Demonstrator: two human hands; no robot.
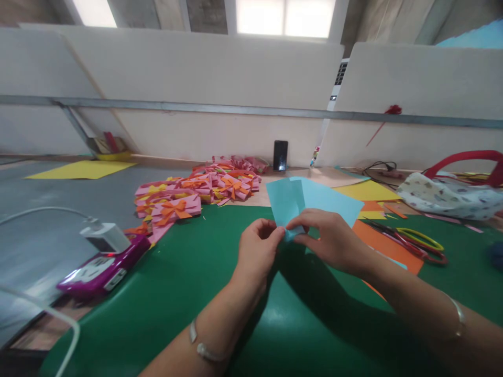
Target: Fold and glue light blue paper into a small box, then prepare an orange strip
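A light blue sheet of paper (310,201) is held up over the green mat (188,293), partly folded, its top leaning away from me. My left hand (257,251) pinches its lower corner with thumb and fingers closed. My right hand (334,241) grips the same lower edge from the right, fingers pressed on the paper. Both wrists wear thin bracelets.
A heap of pink and orange paper bows (196,191) lies at the back left. A purple phone (100,269) with a white charger sits at the left. Scissors (408,243), orange and yellow sheets, a patterned bag (451,193) are at the right. A black phone (280,155) leans on the wall.
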